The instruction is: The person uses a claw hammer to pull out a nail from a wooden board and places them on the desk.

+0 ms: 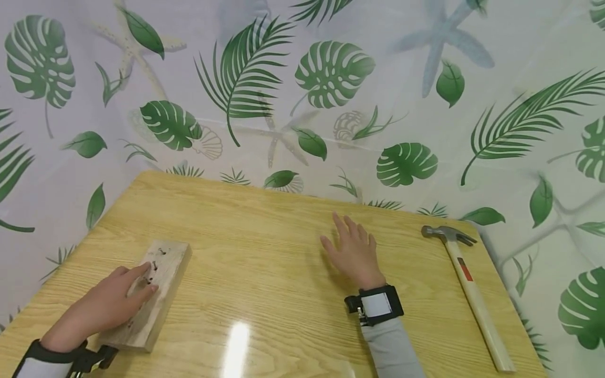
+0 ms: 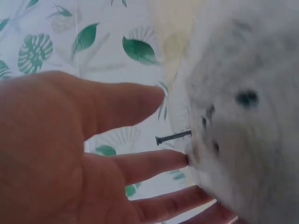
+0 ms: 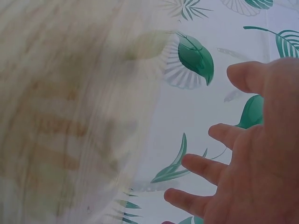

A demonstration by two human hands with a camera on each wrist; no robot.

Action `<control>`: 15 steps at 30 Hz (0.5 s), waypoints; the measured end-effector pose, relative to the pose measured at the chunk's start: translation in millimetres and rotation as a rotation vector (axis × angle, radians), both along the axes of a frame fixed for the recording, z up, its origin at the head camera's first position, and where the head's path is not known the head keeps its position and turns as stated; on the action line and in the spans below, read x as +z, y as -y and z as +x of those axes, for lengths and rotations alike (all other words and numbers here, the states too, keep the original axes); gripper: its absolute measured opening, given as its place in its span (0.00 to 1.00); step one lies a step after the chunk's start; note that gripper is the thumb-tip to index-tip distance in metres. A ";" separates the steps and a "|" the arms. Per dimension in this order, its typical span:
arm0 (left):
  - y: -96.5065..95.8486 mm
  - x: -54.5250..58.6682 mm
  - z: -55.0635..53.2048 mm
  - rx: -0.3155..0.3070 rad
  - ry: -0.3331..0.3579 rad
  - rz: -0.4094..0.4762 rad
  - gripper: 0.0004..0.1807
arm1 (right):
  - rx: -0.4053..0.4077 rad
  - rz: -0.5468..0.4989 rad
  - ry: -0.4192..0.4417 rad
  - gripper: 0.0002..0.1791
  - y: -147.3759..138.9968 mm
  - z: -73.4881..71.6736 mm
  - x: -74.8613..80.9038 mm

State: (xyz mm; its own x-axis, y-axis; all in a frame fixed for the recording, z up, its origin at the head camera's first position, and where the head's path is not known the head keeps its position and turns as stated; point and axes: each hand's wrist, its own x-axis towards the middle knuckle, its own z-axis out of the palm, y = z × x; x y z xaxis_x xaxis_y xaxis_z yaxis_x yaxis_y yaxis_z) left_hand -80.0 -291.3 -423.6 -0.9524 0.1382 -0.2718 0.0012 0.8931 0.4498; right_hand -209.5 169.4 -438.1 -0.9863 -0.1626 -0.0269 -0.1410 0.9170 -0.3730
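Observation:
At the left of the table lies a wooden block (image 1: 166,286) with several nails and small holes along its top. My left hand (image 1: 106,303) lies over its left side, thumb and fingers spread. In the left wrist view, a nail (image 2: 174,137) juts from the block between the thumb and index finger, neither pinching it. The fingertips of the left hand (image 2: 98,154) appear to touch the block. My right hand (image 1: 353,255) is over the middle of the table with spread fingers, holding nothing. In the right wrist view this right hand (image 3: 252,163) shows its fingers apart.
A claw hammer (image 1: 475,294) with a pale wooden handle lies near the right edge of the wood-grain table (image 1: 246,252), head toward the back. Behind the table hangs a white leaf-patterned cloth (image 1: 283,68). Dark straps with small cameras sit on both wrists.

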 end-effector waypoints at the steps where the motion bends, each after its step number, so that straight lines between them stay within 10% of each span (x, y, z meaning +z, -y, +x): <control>1: -5.8 1.7 -3.1 -0.009 -0.010 0.005 0.38 | -0.003 -0.004 0.001 0.41 -1.2 0.1 1.0; 15: -90.2 12.8 -36.9 -0.180 -0.027 0.205 0.30 | 0.029 -0.041 0.014 0.41 -11.2 -1.0 6.0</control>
